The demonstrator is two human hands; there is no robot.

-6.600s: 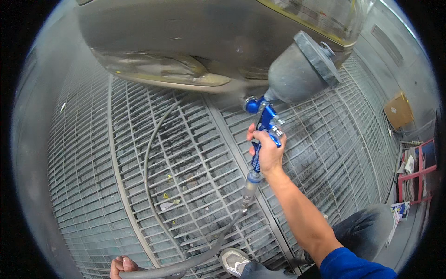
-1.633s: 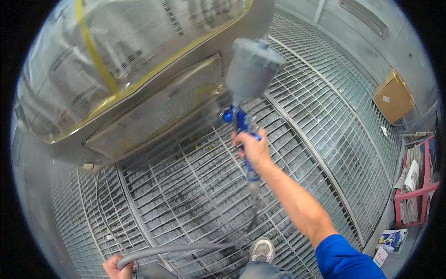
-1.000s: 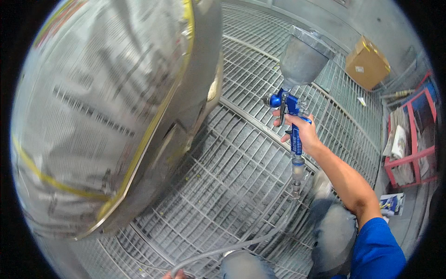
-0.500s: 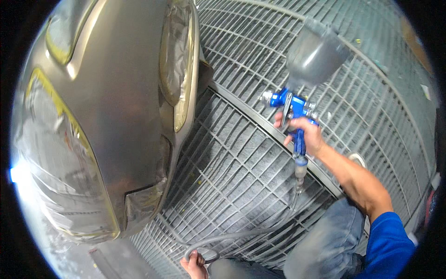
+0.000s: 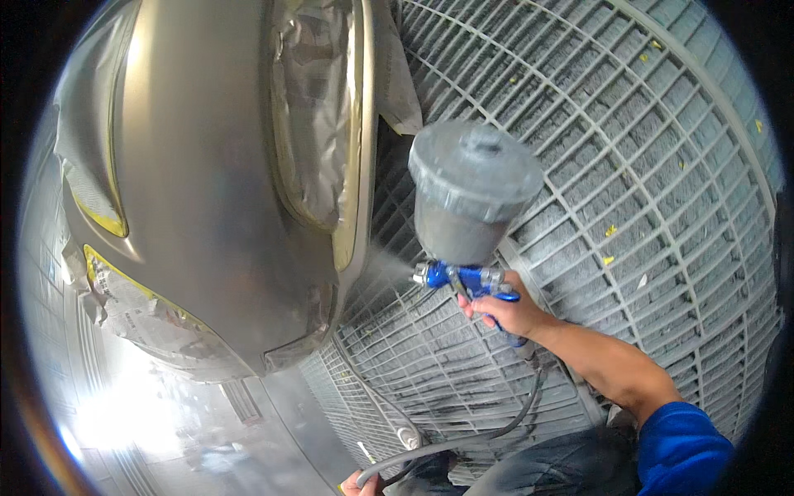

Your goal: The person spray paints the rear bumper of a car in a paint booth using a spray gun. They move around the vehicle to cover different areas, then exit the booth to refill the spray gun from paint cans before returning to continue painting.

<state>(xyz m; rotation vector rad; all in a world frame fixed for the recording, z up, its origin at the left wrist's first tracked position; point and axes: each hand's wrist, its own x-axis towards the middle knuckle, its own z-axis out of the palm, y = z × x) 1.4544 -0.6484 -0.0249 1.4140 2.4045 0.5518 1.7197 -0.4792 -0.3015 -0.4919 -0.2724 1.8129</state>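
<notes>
My right hand [image 5: 504, 307] is closed around a blue spray gun [image 5: 459, 277] with a large grey lidded cup [image 5: 467, 190] on top. Its nozzle faces left, and a pale mist spreads from it toward the edge of a metallic grey-beige car bumper [image 5: 194, 182] on the left. Masking film and yellow tape [image 5: 310, 116] cover recesses and upper parts of the bodywork. A grey air hose [image 5: 488, 436] runs from the gun's handle down to my left hand [image 5: 360, 484], which is closed on it at the lower edge, mostly cut off by the frame.
Grey metal floor grating [image 5: 637, 231] over grey filter material, dotted with small yellow scraps, fills the right and middle. My bent legs and a shoe are at the bottom. Bright glare lights a grey panelled surface [image 5: 273, 422] with slotted strips at the lower left.
Since half a second ago, the gun has moved down and left, its cup lid now facing me, and mist shows at its nozzle. The view has shifted, bringing more of the lit lower-left area in.
</notes>
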